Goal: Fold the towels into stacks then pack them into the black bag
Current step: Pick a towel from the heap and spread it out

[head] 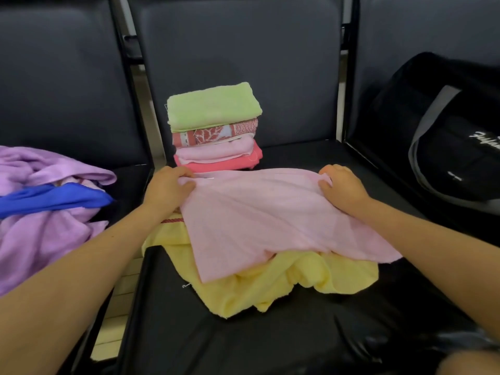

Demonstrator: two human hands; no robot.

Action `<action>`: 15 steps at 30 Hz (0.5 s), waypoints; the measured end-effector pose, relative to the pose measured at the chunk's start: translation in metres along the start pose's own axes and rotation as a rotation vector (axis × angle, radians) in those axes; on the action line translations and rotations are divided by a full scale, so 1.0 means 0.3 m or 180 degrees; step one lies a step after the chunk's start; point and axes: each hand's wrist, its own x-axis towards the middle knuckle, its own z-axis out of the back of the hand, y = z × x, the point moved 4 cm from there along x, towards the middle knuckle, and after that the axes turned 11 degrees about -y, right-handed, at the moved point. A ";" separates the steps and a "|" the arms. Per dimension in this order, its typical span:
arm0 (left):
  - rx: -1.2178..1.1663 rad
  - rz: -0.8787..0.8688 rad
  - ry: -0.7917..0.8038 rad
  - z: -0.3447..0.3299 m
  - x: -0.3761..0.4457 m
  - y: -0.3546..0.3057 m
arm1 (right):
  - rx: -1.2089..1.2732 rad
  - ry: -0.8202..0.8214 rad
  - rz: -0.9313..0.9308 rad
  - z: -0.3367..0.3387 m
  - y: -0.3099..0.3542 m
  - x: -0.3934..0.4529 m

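Our left hand and right hand each pinched a far corner of the pink towel spread over the yellow towel on the middle seat; we judged it light, limp, best held at corners.

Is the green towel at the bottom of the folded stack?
No, the green towel lies on top of the folded stack, above the patterned red, pale pink and coral ones.
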 end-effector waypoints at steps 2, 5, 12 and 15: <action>0.0025 0.0017 -0.0007 -0.005 0.001 -0.002 | 0.0037 -0.0005 -0.0002 -0.002 -0.002 -0.001; 0.0271 -0.0115 0.0113 -0.016 0.007 0.002 | 0.0014 -0.0047 -0.0010 -0.004 0.000 -0.005; 0.0671 -0.0506 0.0266 0.014 0.012 -0.044 | 0.0557 -0.0276 -0.0281 0.034 -0.002 -0.036; 0.0480 -0.0588 0.0029 0.075 0.017 -0.109 | 0.1151 -0.0425 -0.0597 0.097 0.006 -0.051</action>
